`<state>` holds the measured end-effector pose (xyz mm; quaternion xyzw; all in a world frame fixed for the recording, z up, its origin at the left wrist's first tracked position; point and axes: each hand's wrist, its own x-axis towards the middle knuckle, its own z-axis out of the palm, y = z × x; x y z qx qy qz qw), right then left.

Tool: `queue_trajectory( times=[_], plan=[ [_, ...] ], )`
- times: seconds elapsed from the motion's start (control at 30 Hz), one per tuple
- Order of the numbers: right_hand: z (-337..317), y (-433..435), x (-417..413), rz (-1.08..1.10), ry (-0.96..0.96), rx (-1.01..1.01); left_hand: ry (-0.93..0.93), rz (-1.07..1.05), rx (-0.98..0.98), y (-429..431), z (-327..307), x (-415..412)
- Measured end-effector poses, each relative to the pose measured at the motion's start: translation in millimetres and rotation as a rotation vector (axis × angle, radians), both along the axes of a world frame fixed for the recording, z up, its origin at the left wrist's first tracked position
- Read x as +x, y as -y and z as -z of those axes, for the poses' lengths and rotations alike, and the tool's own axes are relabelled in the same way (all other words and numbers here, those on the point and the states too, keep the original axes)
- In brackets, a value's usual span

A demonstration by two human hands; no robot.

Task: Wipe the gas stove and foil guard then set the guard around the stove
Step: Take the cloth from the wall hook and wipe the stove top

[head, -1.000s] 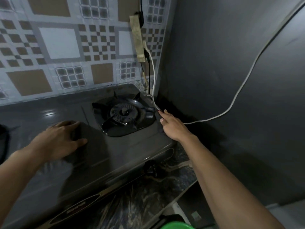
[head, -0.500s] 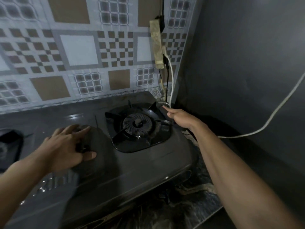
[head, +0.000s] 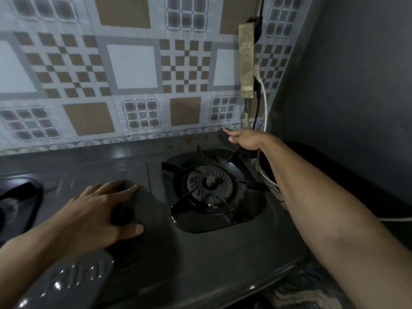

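gas stove (head: 200, 259), dark grey shiny metal, sits on a dark speckled counter (head: 312, 291). it is pushed back against the wall covered in brown and white squares (head: 133, 65) and is close to the plain grey side wall (head: 345, 85). its round grey burner (head: 209, 188), under a black metal pot stand, is on the right half of the stove top. a second black burner dip (head: 15, 201) shows at the left edge.

the left hand (head: 100, 217) lies flat on the middle of the stove top with its fingers spread out. it presses on a small dark lump (head: 122, 216), and i cannot tell what the lump is.

the right hand (head: 244, 141) reaches to the back right corner of the stove. its thumb is on top and its fingers curl under a dark edge there, gripping it. the edge looks like the stove's own corner.

a long dirty beige power strip (head: 247, 61) hangs on the wall above that hand. a white cable (head: 265, 103) runs down from it past the wrist.
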<state>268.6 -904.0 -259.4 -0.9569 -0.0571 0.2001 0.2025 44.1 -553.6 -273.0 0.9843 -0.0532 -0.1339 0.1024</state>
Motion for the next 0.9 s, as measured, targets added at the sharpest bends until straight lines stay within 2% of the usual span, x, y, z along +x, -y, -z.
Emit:
queue_trajectory(
  times=[0.07, 0.1, 0.23, 0.57, 0.73, 0.9],
  plan=[
    [-4.1, -11.7, 6.6, -0.036, 0.006, -0.085, 0.043, -0.044, -0.147, -8.4, -9.3, 3.1],
    [-5.7, -18.3, 8.8, -0.048, 0.008, -0.124, 0.071, -0.059, -0.155, -12.6, -12.2, 4.5],
    [-6.2, -48.1, 14.1, -0.143, 0.038, -0.216, 0.003, -0.047, 0.015, -14.0, -10.2, 5.8],
    [-18.3, -149.4, 8.4, -0.432, -0.040, -0.259, -0.018, -0.069, 0.015, -15.4, -9.2, 4.9],
    [-16.8, -171.5, 3.1, -0.409, -0.036, -0.258, 0.002, -0.072, 0.000, -16.5, -7.5, 3.5],
    [-13.1, -205.2, -17.3, -0.348, 0.026, -0.157, 0.010, -0.067, -0.009, -17.6, -5.9, 2.8]
  ],
)
